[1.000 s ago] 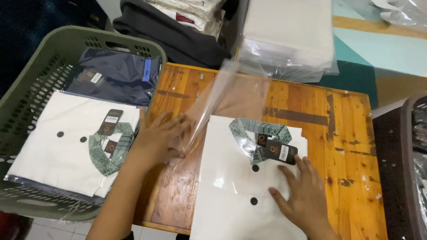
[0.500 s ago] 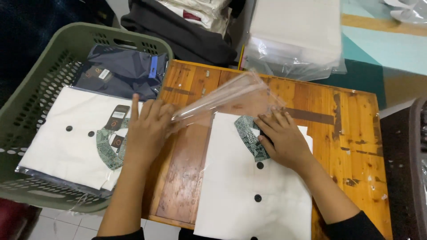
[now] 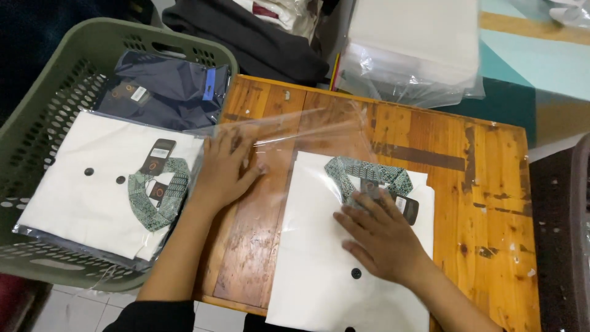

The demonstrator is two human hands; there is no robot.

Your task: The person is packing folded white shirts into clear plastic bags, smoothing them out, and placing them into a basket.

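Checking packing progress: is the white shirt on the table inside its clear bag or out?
Out. The white shirt lies bare under the right hand; the left hand presses the clear bag beside it.

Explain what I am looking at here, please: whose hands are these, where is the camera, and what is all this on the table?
There is no machine here: the picture comes from a camera worn on a person's head, looking down at that person's own two bare hands. The left hand lies flat on a clear plastic bag spread on the wooden table. The right hand presses on a folded white shirt with a green patterned collar, dark buttons and dark tags. Neither hand grips anything. To the left, a green basket holds a similar bagged white shirt and a bagged dark blue shirt. A stack of clear bags lies beyond the table.
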